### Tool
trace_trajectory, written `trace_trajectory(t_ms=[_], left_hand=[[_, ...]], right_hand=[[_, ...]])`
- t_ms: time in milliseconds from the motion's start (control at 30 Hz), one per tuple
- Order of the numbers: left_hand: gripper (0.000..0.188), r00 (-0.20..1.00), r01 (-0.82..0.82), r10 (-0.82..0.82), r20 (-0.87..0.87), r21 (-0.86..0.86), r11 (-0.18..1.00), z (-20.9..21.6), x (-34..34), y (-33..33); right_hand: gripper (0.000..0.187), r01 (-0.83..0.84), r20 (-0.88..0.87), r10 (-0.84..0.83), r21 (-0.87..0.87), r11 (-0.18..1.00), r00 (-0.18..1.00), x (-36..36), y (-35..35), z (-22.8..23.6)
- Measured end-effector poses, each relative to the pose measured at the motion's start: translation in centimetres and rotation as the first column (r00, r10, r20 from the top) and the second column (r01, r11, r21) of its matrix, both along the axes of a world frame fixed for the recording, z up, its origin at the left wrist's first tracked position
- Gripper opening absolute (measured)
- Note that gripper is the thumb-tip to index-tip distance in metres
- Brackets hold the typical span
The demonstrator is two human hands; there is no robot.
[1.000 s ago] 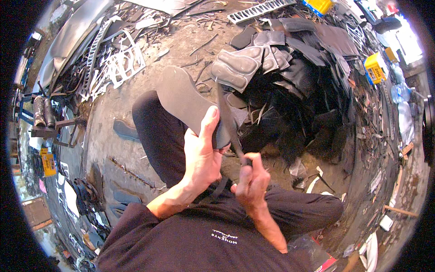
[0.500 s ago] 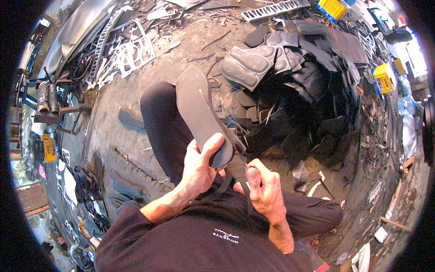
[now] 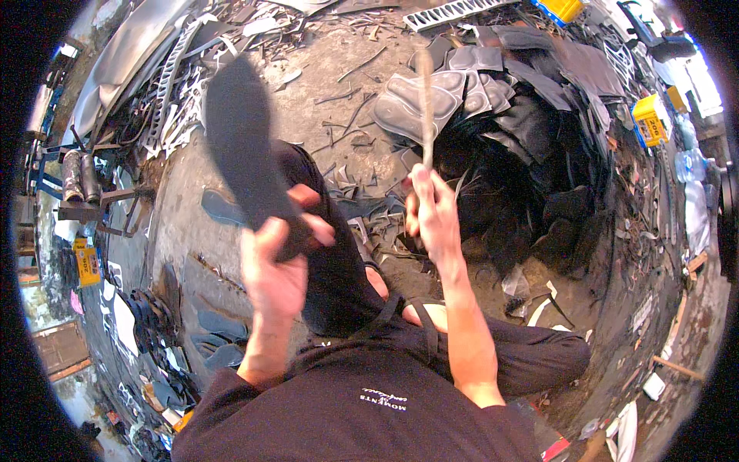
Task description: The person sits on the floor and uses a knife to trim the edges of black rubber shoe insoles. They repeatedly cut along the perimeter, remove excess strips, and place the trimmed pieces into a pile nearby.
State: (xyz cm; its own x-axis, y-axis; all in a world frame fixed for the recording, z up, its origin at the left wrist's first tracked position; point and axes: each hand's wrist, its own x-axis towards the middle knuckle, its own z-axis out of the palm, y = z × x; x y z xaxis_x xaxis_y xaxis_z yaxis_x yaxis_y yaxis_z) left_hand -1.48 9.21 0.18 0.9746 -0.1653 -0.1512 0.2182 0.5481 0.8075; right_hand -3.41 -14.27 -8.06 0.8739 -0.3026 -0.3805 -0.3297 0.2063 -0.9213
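Observation:
My left hand (image 3: 281,258) grips the heel end of a dark sandal sole (image 3: 240,131); the sole stands tilted up above my left knee, smeared by motion. Fingers and thumb wrap its narrow lower end. In front of me, my right hand (image 3: 433,204) is closed on a long, thin, pale, blade-like thing (image 3: 426,108) that points upward. Blur hides exactly what it is. The two hands are well apart, and the thin thing does not touch the sole.
A large heap of dark foam offcuts (image 3: 531,154) lies at my right, with moulded grey sheets (image 3: 416,104) on its far edge. White cut-out scraps (image 3: 173,92) lie far left. More soles (image 3: 219,331) rest beside my left leg. A yellow box (image 3: 650,122) stands at right.
The sole has swung left and turned to show a dark face. My right hand has moved away from the sole's edge and up, with the thin thing now raised.

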Motion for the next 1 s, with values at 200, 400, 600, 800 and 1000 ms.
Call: trace_trajectory(t_ms=[200,400,600,800,1000], left_hand=[[0.069,0.795,-0.552,0.546,0.265,0.688,0.47,-13.2,10.1,15.3],[0.084,0.847,0.067,0.528,-0.065,0.998,0.015,-30.5,13.9,24.8],[0.047,0.621,-0.778,0.088,0.779,0.598,0.192,-5.7,10.0,4.7],[0.081,0.556,-0.549,-0.685,0.471,0.827,0.123,-3.6,8.1,-4.7],[0.037,0.881,-0.207,-0.212,0.424,0.746,0.633,-3.4,6.8,-6.4]], right_hand=[[0.053,0.372,0.109,-0.413,-0.676,0.636,0.904,10.2,-5.0,-13.7],[0.045,0.351,0.07,-0.43,-0.701,0.621,0.9,16.7,-9.5,-21.3],[0.03,0.306,-0.085,-0.362,-0.379,0.873,0.928,14.4,-9.5,-14.3],[0.022,0.305,0.139,-0.33,0.17,0.937,0.934,2.4,-4.1,3.4],[0.023,0.299,0.196,-0.32,0.127,0.946,0.927,-5.6,-3.8,9.4]])
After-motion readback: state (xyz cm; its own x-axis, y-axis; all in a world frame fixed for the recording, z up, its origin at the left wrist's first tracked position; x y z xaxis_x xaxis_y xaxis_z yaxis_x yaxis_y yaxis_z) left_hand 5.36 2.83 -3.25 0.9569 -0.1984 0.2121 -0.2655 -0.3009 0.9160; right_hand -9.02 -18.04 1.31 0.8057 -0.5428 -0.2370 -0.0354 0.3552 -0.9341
